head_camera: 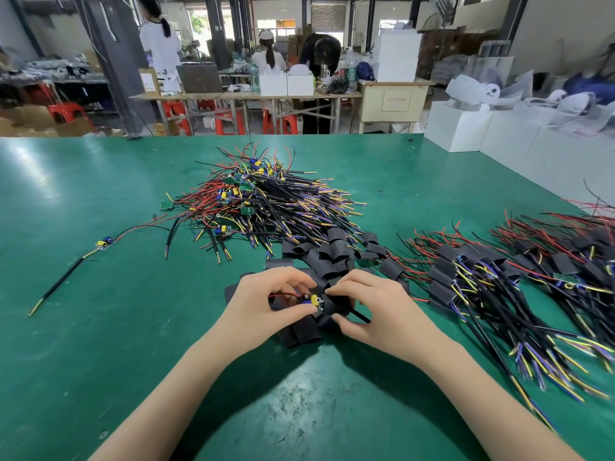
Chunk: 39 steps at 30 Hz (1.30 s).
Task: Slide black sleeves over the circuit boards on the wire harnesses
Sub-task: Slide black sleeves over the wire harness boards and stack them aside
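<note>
Circuit board [313, 301] half inside black sleeve [327, 306], both hands pinching.

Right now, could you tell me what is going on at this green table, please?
A person is fitting black sleeves over small circuit boards on wire harnesses. The left hand pinches a circuit board with a red wire, while the right hand holds a black sleeve against it; the board is still uncovered. Loose sleeves lie just beyond the hands, a pile of unsleeved harnesses sits farther back, and sleeved harnesses lie to the right.
</note>
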### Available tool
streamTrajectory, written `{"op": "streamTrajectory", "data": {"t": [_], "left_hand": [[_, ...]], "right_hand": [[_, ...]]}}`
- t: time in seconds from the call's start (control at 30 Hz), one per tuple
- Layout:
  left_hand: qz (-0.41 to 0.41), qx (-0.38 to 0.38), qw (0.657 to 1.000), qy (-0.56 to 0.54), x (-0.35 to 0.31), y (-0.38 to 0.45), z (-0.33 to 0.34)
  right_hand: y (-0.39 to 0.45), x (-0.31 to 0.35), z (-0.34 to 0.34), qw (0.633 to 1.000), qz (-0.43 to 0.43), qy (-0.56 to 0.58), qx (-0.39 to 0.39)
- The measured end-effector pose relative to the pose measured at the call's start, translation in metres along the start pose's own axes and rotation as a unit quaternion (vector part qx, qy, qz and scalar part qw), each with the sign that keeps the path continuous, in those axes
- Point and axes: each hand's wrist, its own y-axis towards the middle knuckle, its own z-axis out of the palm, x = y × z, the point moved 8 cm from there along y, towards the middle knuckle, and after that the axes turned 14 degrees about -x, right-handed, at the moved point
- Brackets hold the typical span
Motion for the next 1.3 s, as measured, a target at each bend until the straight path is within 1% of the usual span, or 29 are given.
{"op": "streamTrajectory", "data": {"t": [0.13, 0.47, 0.7, 0.83, 0.97, 1.07, 1.3], "left_hand": [[-0.020, -0.009, 0.999, -0.032, 0.003, 0.001, -0.002], [-0.033, -0.024, 0.998, -0.057, 0.007, 0.002, -0.003], [-0.003, -0.009, 0.999, -0.045, 0.001, 0.001, 0.000], [0.008, -0.003, 0.999, -0.037, -0.001, 0.000, 0.001], [-0.033, 0.034, 0.996, -0.081, 0.006, 0.000, 0.003], [-0.063, 0.027, 0.991, -0.114, 0.009, 0.001, 0.000], [-0.059, 0.025, 0.993, -0.096, 0.008, 0.000, 0.002]], "right_hand": [[0.000, 0.000, -0.001, 1.000, 0.002, 0.015, -0.008], [0.002, -0.003, 0.000, 0.998, 0.025, 0.059, -0.012], [0.003, 0.000, -0.002, 0.997, 0.036, 0.074, -0.003], [0.003, -0.003, -0.002, 0.994, 0.059, 0.087, -0.010], [0.005, -0.008, -0.006, 0.991, 0.085, 0.092, -0.037], [0.005, -0.011, -0.008, 0.990, 0.093, 0.100, -0.047], [0.005, -0.007, -0.008, 0.992, 0.078, 0.088, -0.043]]}}
